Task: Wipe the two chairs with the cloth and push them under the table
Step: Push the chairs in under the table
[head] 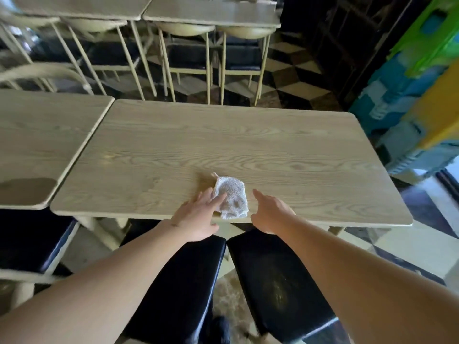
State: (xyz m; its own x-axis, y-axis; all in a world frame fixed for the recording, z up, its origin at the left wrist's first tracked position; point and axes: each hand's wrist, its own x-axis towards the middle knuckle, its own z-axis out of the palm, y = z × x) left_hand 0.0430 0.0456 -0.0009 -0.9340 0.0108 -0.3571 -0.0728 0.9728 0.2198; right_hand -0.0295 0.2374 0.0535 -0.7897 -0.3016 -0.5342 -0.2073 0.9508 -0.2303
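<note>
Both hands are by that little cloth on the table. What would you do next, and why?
Probably close the left hand, whose fingers already touch the cloth, around it and lift it off the table; the two chairs' seats look dusty.

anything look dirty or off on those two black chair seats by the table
Yes. The right chair seat has a pale, dusty smudge in the middle of its black cushion, while the left chair seat looks evenly dark. Both chairs sit pulled out from the table. The cloth lies crumpled at the table's near edge, with the left hand touching it.
</note>
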